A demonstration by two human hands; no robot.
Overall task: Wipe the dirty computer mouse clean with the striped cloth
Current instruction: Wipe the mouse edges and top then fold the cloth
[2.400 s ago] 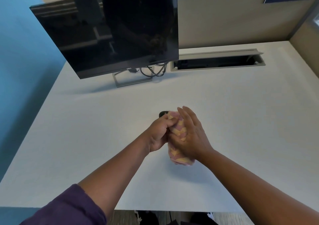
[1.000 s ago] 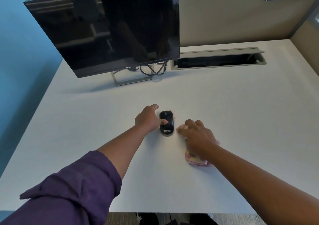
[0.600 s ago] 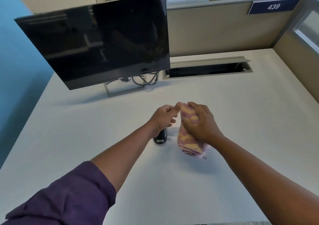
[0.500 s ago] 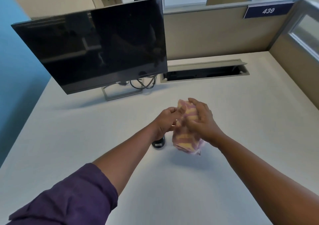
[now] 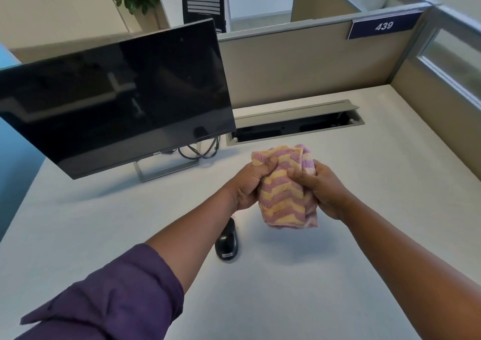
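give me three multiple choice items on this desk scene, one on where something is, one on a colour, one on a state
1. Where is the black computer mouse?
A. inside the open grey cable tray
B. on the white desk, below the left forearm
C. wrapped in the cloth

2. Which colours stripe the zigzag terry cloth?
A. pink-purple and yellow
B. green and white
C. black and red

3. How is the cloth held?
A. lying flat on the desk
B. draped over the monitor
C. bunched up, gripped by both the left hand and the right hand

Key:
1 B: the mouse rests on the white desk, partly hidden by the forearm, apart from the cloth.
2 A: pink-purple and yellow bands alternate across it.
3 C: fingers of both hands curl round the cloth, which is lifted off the desk.
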